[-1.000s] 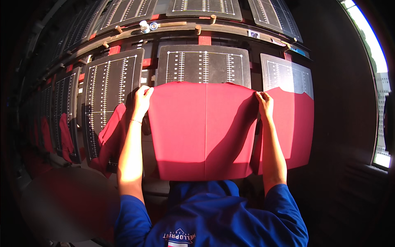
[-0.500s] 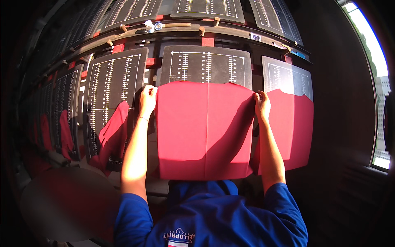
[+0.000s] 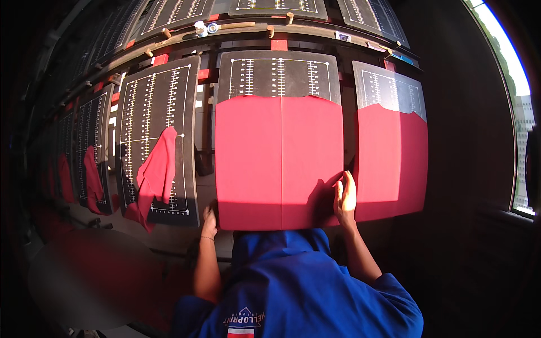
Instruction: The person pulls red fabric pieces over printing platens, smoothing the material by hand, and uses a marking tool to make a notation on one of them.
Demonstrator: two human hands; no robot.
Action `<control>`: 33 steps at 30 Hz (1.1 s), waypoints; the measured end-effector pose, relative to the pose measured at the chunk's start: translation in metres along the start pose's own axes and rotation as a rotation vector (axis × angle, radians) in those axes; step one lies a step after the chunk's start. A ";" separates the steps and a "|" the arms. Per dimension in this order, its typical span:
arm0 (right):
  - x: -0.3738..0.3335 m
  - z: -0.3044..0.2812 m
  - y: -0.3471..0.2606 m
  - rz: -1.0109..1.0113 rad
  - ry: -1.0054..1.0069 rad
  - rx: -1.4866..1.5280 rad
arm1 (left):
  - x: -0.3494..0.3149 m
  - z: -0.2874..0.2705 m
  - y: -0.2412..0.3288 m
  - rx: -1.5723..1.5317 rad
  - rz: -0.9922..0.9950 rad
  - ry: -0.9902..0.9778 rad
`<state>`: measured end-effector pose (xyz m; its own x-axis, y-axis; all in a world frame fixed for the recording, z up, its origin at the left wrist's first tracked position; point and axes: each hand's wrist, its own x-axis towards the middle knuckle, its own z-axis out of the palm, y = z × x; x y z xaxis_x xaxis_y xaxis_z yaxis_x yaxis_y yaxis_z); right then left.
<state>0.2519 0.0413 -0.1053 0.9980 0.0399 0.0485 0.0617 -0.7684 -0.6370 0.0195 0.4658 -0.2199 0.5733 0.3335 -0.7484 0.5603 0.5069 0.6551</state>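
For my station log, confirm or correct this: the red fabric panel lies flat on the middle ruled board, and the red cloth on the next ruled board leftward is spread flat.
Not quite: the red cloth on the next ruled board leftward is bunched, not spread flat, as the head view shows. The red fabric panel lies flat on the middle ruled board.

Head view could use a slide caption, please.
Left hand and right hand flank red cloth laid over a dark board.

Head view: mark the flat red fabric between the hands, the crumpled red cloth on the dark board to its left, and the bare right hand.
Flat red fabric [image 3: 270,160], head view, near its centre.
Crumpled red cloth [image 3: 159,169], head view, its middle.
Bare right hand [image 3: 346,200], head view, mid-hand.
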 end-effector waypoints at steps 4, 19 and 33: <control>0.052 0.024 -0.110 -0.633 -0.441 -0.216 | -0.008 0.005 0.004 0.008 0.013 0.073; 0.019 0.073 -0.121 -1.314 -1.001 -0.088 | -0.162 -0.053 -0.164 0.212 -0.140 0.438; 0.048 0.136 -0.197 -1.224 -0.823 -0.243 | -0.203 0.017 -0.148 0.096 -0.224 0.217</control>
<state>0.2889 0.2816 -0.0821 0.0625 0.9970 -0.0452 0.9224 -0.0750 -0.3788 -0.1692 0.3094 -0.1628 0.2942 0.3889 -0.8731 0.7178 0.5132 0.4704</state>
